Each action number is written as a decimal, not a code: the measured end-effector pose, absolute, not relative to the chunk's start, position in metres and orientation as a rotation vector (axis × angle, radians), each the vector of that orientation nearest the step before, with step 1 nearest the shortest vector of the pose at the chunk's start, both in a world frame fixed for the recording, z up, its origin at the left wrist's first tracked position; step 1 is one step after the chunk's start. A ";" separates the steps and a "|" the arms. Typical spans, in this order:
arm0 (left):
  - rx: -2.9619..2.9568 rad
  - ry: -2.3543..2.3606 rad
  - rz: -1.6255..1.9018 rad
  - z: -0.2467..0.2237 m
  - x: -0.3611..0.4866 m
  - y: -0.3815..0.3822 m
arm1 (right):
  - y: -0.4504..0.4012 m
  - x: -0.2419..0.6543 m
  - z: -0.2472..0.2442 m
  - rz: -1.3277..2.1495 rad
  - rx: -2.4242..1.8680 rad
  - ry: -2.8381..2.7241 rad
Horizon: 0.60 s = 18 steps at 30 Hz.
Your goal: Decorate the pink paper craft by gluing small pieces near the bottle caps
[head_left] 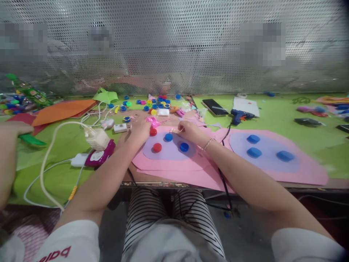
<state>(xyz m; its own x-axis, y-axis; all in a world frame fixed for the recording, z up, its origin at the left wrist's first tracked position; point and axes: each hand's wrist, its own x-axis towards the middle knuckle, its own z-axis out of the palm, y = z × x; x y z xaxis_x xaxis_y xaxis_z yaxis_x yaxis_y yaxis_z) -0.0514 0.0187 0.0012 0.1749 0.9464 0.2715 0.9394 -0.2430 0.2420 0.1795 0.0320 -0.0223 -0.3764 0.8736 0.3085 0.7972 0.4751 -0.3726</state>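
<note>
A light purple paper oval (166, 154) lies on pink paper (174, 166) in front of me. Two blue bottle caps, a nearer one (184, 147) and a farther one (168, 137), rest on the oval with a red cap (157, 147). My left hand (140, 131) is at the oval's far left edge, beside another red cap (153, 131) and a shiny pink scrap (153, 122); its fingers are mostly hidden. At the far right edge of the oval, my right hand (189, 131) is closed in a pinch on a small, thin whitish piece (176, 131).
A second pink sheet with a purple oval (268, 162) and blue caps lies right. Behind are loose caps (158, 105), a phone (215, 107) and a blue glue gun (241, 115). A purple power strip (100, 154) with cables stands left, near another person's hand (16, 129).
</note>
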 end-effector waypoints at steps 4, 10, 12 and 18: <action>2.583 1.999 0.502 0.004 -0.049 0.018 | 0.032 0.178 -0.021 0.202 -1.304 -2.225; 2.304 1.490 0.941 -0.001 -0.035 0.025 | 0.031 0.174 -0.019 0.312 -1.120 -2.084; 2.033 1.321 0.993 -0.005 -0.029 0.025 | 0.028 0.171 -0.016 0.369 -1.059 -2.013; 1.560 0.997 1.002 -0.004 -0.019 0.015 | 0.011 0.160 -0.004 0.651 -0.868 -1.853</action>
